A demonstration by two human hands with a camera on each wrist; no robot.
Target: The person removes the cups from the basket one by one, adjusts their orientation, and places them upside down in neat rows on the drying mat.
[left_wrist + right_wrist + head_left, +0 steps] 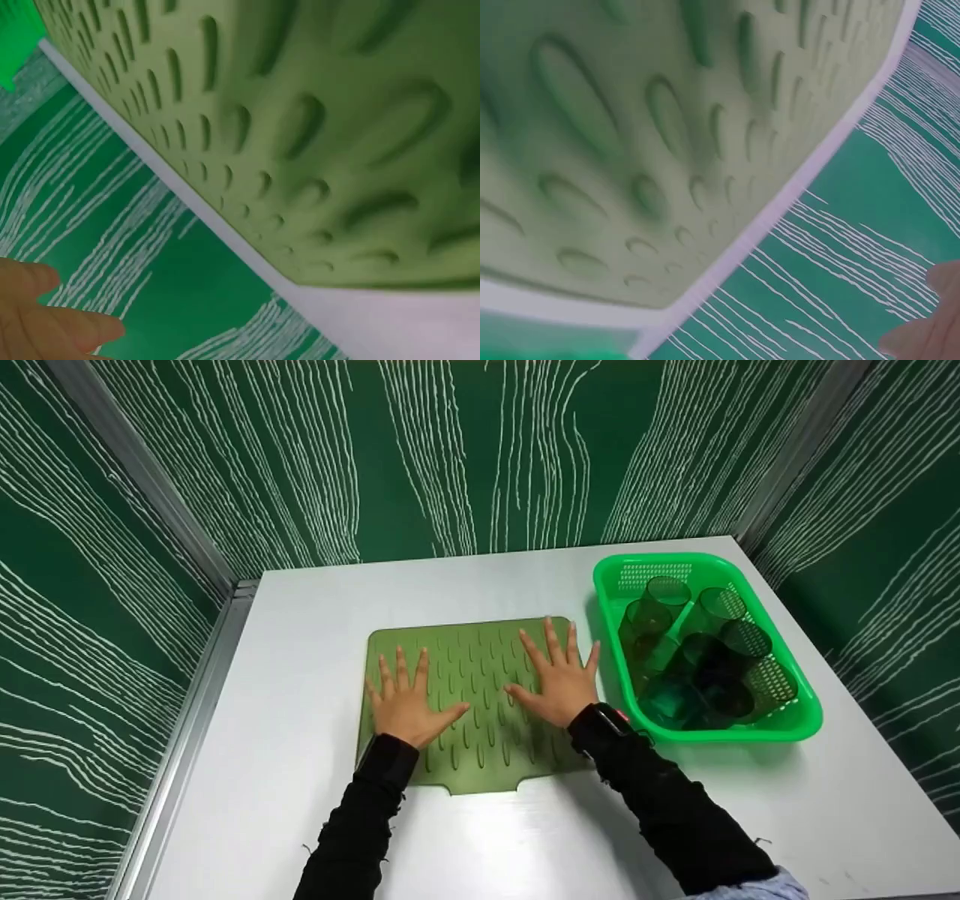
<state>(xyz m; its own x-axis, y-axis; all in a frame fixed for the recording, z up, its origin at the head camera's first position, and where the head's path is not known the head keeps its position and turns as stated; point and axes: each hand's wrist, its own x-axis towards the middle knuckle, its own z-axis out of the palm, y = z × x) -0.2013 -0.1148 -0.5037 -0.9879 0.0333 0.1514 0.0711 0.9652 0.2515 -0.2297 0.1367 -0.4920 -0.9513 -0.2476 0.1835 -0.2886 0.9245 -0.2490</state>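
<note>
A green mat (480,735) with rows of raised oval ridges lies flat on the white table, a tab at its near edge. Over its left part my left hand (405,709) is spread, fingers straight and thumb out to the right. My right hand (561,686) is spread in the same way over the right part, its fingertips reaching toward the far right corner. Neither hand grips anything. In the left wrist view the ridged mat (247,127) fills the upper right, with fingertips (82,326) at the lower left. The right wrist view shows fingertips (922,322) at the lower right.
To the right of the mat stands a bright green plastic basket (806,724) holding several dark see-through cups (720,649). White table surface (285,682) extends on the left. Green walls (517,450) with white wavy lines enclose the table at the back and sides.
</note>
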